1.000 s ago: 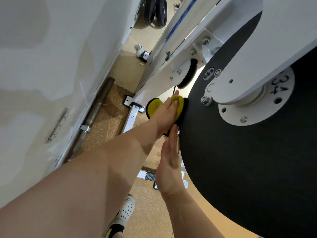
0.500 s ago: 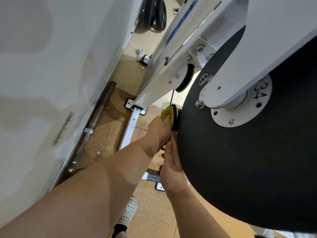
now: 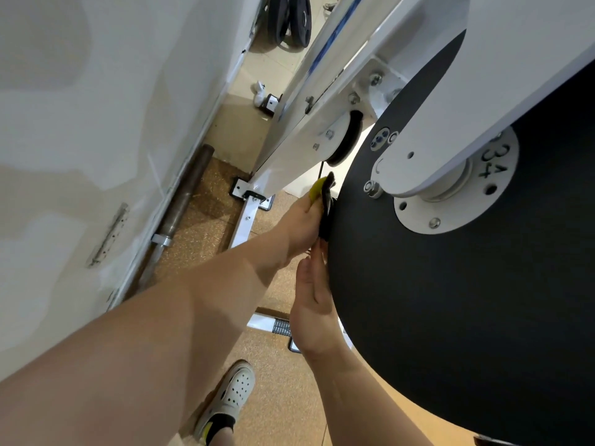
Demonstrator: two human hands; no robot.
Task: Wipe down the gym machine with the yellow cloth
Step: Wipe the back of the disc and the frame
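I'm pinching the yellow cloth (image 3: pixel 316 189) in my left grip (image 3: pixel 301 222) against the black disc (image 3: pixel 450 300), right grip (image 3: pixel 314 304) spread flat beside it; the cloth could be snagging on the nearby pulley (image 3: pixel 347 140).

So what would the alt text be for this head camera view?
A person's left hand holds a yellow cloth against the edge of a gym machine's large black disc, while the right hand lies flat on that edge just below. The machine's white frame and one shoe also show.

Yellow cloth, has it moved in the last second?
Yes, slightly: the yellow cloth has bunched in toward the rim of the black disc, staying level with the arm's end bolt.
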